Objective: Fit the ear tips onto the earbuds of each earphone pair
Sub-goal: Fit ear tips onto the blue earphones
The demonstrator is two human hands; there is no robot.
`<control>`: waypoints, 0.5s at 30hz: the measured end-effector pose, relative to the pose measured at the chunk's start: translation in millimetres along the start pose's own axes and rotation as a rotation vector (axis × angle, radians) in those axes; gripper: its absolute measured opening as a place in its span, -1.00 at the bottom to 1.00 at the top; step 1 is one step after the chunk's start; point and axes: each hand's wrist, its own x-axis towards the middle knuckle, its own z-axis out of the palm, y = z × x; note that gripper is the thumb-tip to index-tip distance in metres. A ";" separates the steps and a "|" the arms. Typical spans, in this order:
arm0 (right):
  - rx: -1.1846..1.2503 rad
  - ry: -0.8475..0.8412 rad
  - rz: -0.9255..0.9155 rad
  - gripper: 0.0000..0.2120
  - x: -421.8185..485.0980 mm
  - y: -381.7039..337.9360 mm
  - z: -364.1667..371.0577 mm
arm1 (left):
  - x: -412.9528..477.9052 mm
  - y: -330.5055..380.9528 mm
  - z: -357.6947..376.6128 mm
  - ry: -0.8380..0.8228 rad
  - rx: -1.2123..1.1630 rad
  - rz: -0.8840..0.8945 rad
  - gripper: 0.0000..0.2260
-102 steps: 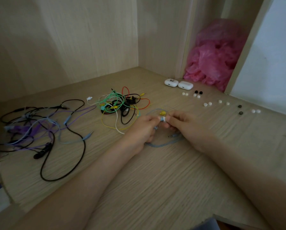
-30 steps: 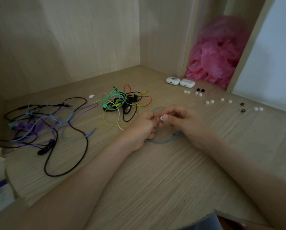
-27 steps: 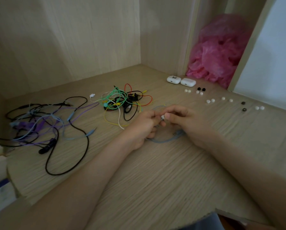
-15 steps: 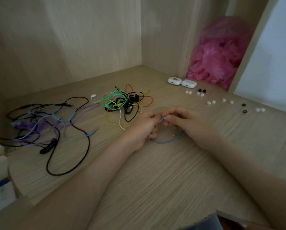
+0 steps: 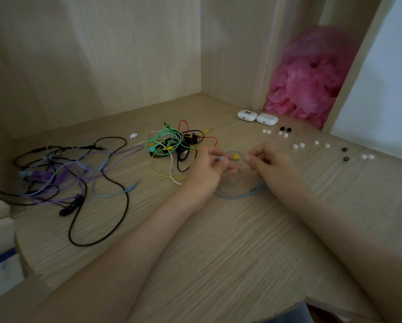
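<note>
My left hand (image 5: 207, 170) pinches a light blue earbud (image 5: 222, 158) between thumb and fingers. Its pale blue cable (image 5: 241, 195) loops on the wooden desk (image 5: 230, 241) under both hands. My right hand (image 5: 269, 164) is a short way to the right, fingers curled, thumb and forefinger pinching the thin blue wire near the earbud. A yellow earbud (image 5: 235, 156) lies between the two hands. Loose white ear tips (image 5: 298, 145) and black ear tips (image 5: 285, 129) lie in pairs in a row at the right back of the desk.
A tangle of green, orange, yellow and black earphones (image 5: 172, 145) lies behind my left hand. A second heap of black, purple and blue earphones (image 5: 62, 173) is at the left. Two white earbud cases (image 5: 257, 116) and a pink plastic bag (image 5: 312, 73) sit at the back right.
My hands, pressed together around the earbud before, have drawn apart. The yellow earbud between them now shows again.
</note>
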 end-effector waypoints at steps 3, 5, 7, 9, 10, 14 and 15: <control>0.110 -0.058 0.007 -0.95 -1.9 -3.3 -0.7 | -0.3 2.0 -3.0 -0.042 -0.038 -0.015 -0.89; 0.199 -0.113 0.014 -0.91 -2.9 -4.7 0.4 | -0.7 2.3 -3.6 -0.077 0.001 0.003 -0.90; 0.247 -0.141 0.012 -0.90 -4.0 -6.6 1.3 | -1.0 1.9 -3.7 -0.087 0.102 0.041 -0.91; 0.241 -0.136 -0.002 -0.92 -5.2 -8.4 1.7 | -1.0 1.5 -4.4 -0.082 0.157 0.065 -0.90; 0.235 -0.127 -0.008 -0.93 -5.5 -8.6 1.4 | -1.5 2.4 -4.9 -0.074 0.151 0.061 -0.90; 0.279 -0.110 0.012 -0.92 -5.4 -8.0 1.1 | -1.7 7.1 -1.9 0.015 -0.085 -0.052 -0.85; 0.298 -0.103 0.030 -0.92 -5.1 -8.2 1.4 | -1.4 8.6 -0.3 0.036 -0.155 -0.080 -0.86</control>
